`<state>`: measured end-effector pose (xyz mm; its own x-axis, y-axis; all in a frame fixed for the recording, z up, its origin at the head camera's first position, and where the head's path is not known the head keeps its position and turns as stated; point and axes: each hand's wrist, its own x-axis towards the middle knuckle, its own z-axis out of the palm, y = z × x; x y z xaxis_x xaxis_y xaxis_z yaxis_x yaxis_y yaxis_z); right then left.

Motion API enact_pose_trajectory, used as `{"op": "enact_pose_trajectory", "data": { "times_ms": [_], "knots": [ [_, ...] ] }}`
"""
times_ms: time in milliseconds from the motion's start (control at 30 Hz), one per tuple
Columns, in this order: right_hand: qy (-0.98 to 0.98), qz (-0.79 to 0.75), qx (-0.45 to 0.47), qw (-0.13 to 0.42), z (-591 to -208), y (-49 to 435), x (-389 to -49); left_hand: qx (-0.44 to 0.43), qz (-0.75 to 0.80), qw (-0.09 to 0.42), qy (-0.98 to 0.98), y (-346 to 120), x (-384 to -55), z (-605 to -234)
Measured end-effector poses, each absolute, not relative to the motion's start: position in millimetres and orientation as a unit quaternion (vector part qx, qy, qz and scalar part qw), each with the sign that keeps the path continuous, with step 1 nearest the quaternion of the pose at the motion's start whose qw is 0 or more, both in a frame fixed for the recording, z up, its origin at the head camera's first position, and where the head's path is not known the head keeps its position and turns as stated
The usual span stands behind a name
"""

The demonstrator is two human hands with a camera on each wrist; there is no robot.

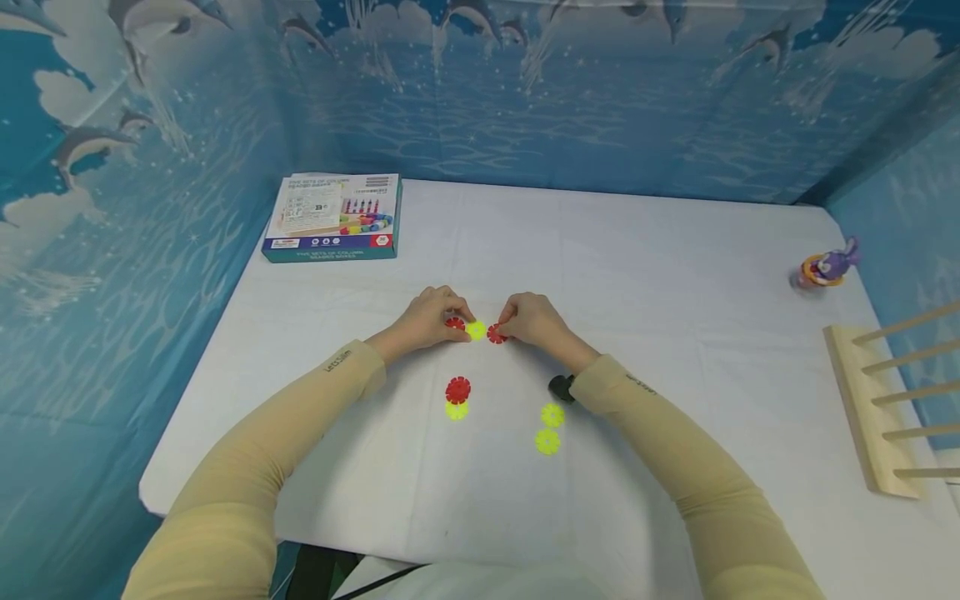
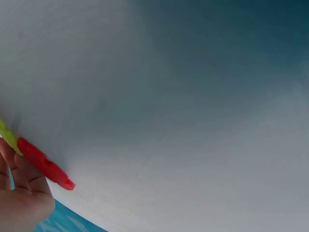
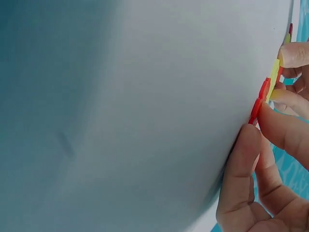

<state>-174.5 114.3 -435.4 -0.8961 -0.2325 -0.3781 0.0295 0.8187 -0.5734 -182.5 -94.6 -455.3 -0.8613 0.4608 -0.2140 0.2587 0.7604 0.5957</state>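
My left hand [image 1: 433,319] pinches a yellow notched disc [image 1: 476,331] between thumb and fingers. Behind it, within the hand's curl, is a red notched disc [image 1: 454,322]. The left wrist view shows this red disc [image 2: 44,163] edge-on beside the yellow one [image 2: 8,137]. Opposite, my right hand [image 1: 536,320] grips another red notched disc [image 1: 495,335] by its edge. In the right wrist view, that red disc [image 3: 260,100] meets the edge of the yellow disc [image 3: 273,79], both seen nearly edge-on.
Nearer on the white table [image 1: 375,492] lie a red disc [image 1: 458,390] overlapping a yellow disc [image 1: 456,411], and two yellow discs [image 1: 548,442]. A dark object [image 1: 561,388] sits by the right sleeve. A box [image 1: 330,218], purple figurine [image 1: 828,265] and wooden rack [image 1: 870,408] stand farther out.
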Motion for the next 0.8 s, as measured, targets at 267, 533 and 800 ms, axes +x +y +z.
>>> {"op": "enact_pose_trajectory", "data": {
  "times_ms": [267,533,800],
  "knots": [
    [0.928,-0.295,-0.06,0.219,-435.9,115.5,-176.3,0.196,0.281,0.178,0.923,-94.4,-182.5,-454.0],
    [0.932,-0.294,-0.064,0.204,-436.7,115.7,-174.5,0.209,0.271,0.177,0.923,-94.6,-181.7,-453.5],
    [0.929,-0.303,-0.066,0.204,-435.7,116.4,-173.0,0.217,0.273,0.177,0.921,-95.3,-181.5,-454.0]
  ]
}}
